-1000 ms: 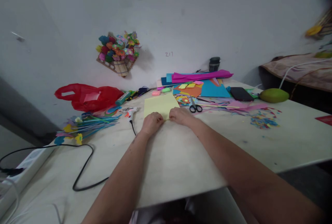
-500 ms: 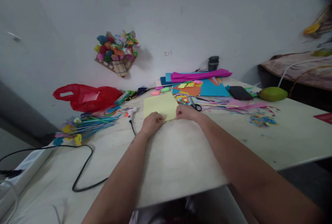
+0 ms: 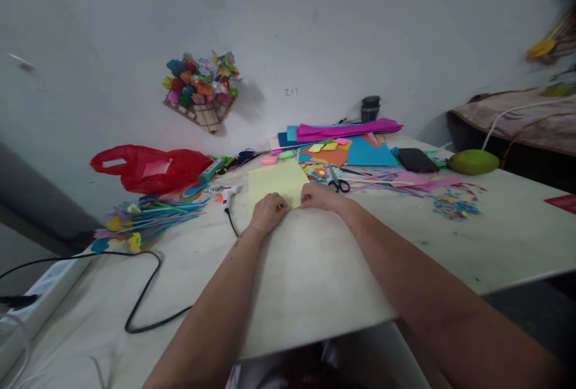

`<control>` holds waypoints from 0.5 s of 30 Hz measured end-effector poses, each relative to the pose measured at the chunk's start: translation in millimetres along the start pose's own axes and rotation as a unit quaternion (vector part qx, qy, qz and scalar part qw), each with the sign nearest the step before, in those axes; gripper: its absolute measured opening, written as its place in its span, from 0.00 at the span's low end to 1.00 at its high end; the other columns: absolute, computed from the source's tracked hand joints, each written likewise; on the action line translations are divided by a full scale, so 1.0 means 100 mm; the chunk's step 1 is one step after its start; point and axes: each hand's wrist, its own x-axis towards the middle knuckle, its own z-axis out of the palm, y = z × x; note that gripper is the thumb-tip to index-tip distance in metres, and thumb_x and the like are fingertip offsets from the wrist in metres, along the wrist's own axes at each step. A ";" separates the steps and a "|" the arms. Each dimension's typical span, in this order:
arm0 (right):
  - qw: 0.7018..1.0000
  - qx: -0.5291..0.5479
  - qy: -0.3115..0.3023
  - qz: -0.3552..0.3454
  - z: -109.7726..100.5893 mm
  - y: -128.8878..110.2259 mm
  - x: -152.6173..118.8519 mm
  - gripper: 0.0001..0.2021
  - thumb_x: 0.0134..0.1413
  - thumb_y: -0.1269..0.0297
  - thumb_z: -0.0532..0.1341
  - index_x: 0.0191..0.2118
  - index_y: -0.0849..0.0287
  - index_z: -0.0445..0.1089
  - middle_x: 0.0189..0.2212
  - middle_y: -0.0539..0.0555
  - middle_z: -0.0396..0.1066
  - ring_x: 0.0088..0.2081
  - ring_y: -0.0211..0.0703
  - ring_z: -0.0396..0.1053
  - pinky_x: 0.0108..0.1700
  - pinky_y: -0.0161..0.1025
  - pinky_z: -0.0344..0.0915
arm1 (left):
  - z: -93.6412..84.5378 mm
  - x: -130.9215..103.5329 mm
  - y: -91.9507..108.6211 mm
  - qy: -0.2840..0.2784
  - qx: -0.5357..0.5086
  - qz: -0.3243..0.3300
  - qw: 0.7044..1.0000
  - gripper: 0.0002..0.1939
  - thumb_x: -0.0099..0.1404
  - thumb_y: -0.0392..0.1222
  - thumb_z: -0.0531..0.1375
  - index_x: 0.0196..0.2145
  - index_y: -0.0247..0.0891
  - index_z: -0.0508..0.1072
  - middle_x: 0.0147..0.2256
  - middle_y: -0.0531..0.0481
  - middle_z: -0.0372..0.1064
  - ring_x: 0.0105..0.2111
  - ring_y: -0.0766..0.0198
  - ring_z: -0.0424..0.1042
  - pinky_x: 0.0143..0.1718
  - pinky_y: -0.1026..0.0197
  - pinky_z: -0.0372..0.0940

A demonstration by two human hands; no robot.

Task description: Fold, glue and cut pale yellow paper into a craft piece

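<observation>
A pale yellow sheet of paper (image 3: 276, 180) lies on the table in front of me. My left hand (image 3: 270, 211) is closed on its near edge, fingers curled. Close by on the right, my right hand (image 3: 318, 196) pinches the same edge, a small gap between the two hands. Black-handled scissors (image 3: 338, 185) rest just beyond my right hand. To the left of the sheet is a white glue gun (image 3: 227, 197) with a black cord.
A red plastic bag (image 3: 157, 170) and stemmed foam flowers (image 3: 153, 221) are at the left. Coloured sheets (image 3: 369, 152), a phone (image 3: 417, 160), a green-yellow fruit (image 3: 473, 162) and small scraps (image 3: 454, 206) lie to the right. A power strip (image 3: 51, 287) runs along the left edge.
Both hands have moved slightly closer together along the near edge of the yellow sheet. My left hand has shifted a little to the right, my right hand a little to the left.
</observation>
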 end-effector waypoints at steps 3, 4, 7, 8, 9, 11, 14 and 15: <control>1.000 0.002 0.005 -0.013 0.05 0.00 0.04 0.09 0.46 0.61 0.61 0.34 0.57 0.74 0.36 0.52 0.72 0.36 0.38 0.67 0.31 0.29 0.55 | 0.00 0.01 0.00 0.001 -0.010 -0.008 1.000 0.04 0.57 0.38 0.57 0.27 0.39 0.72 0.31 0.51 0.68 0.32 0.65 0.66 0.31 0.65 0.59; 1.000 0.004 0.006 -0.017 0.06 0.00 0.05 0.09 0.46 0.61 0.61 0.34 0.57 0.74 0.36 0.52 0.72 0.36 0.38 0.67 0.32 0.29 0.55 | 0.01 0.01 0.00 0.000 -0.014 -0.013 1.000 0.04 0.56 0.38 0.57 0.26 0.39 0.72 0.31 0.51 0.68 0.32 0.65 0.66 0.31 0.65 0.59; 1.000 0.012 0.010 -0.024 0.10 0.00 0.06 0.08 0.47 0.61 0.61 0.34 0.57 0.73 0.36 0.51 0.72 0.36 0.37 0.67 0.31 0.29 0.55 | 0.01 0.02 -0.01 -0.001 -0.026 -0.030 0.999 0.03 0.56 0.38 0.58 0.26 0.38 0.71 0.30 0.51 0.68 0.32 0.65 0.65 0.30 0.65 0.59; 1.000 0.013 0.010 -0.024 0.10 0.00 0.07 0.08 0.47 0.61 0.61 0.34 0.57 0.73 0.36 0.51 0.72 0.36 0.37 0.67 0.31 0.29 0.55 | 0.02 0.02 -0.01 -0.001 -0.029 -0.035 0.999 0.03 0.55 0.38 0.58 0.26 0.38 0.71 0.30 0.51 0.68 0.31 0.66 0.65 0.30 0.65 0.58; 1.000 0.012 0.010 -0.022 0.11 0.00 0.07 0.08 0.48 0.61 0.61 0.34 0.57 0.73 0.36 0.52 0.72 0.36 0.38 0.67 0.31 0.29 0.55 | 0.02 0.02 -0.01 -0.001 -0.032 -0.038 0.999 0.03 0.55 0.38 0.58 0.26 0.38 0.71 0.30 0.51 0.68 0.31 0.66 0.65 0.30 0.65 0.58; 1.000 0.009 0.012 -0.018 0.11 -0.02 0.06 0.08 0.49 0.62 0.60 0.34 0.57 0.73 0.36 0.52 0.72 0.37 0.38 0.67 0.33 0.29 0.55 | 0.03 0.02 -0.02 0.000 -0.038 -0.039 0.999 0.03 0.55 0.38 0.58 0.26 0.38 0.71 0.29 0.51 0.68 0.31 0.66 0.65 0.30 0.66 0.58; 1.000 0.008 0.019 -0.011 0.10 -0.04 0.05 0.08 0.49 0.62 0.60 0.33 0.57 0.73 0.36 0.52 0.72 0.37 0.38 0.67 0.33 0.29 0.56 | 0.04 0.02 -0.04 0.003 -0.046 -0.036 0.998 0.03 0.55 0.39 0.58 0.26 0.38 0.71 0.29 0.52 0.67 0.31 0.66 0.65 0.30 0.65 0.58; 1.000 0.007 0.021 -0.009 0.10 -0.05 0.05 0.07 0.49 0.62 0.60 0.33 0.57 0.73 0.36 0.52 0.72 0.37 0.39 0.67 0.33 0.30 0.55 | 0.04 0.02 -0.04 0.004 -0.048 -0.037 0.998 0.03 0.55 0.39 0.58 0.26 0.38 0.71 0.29 0.52 0.67 0.31 0.66 0.65 0.30 0.65 0.59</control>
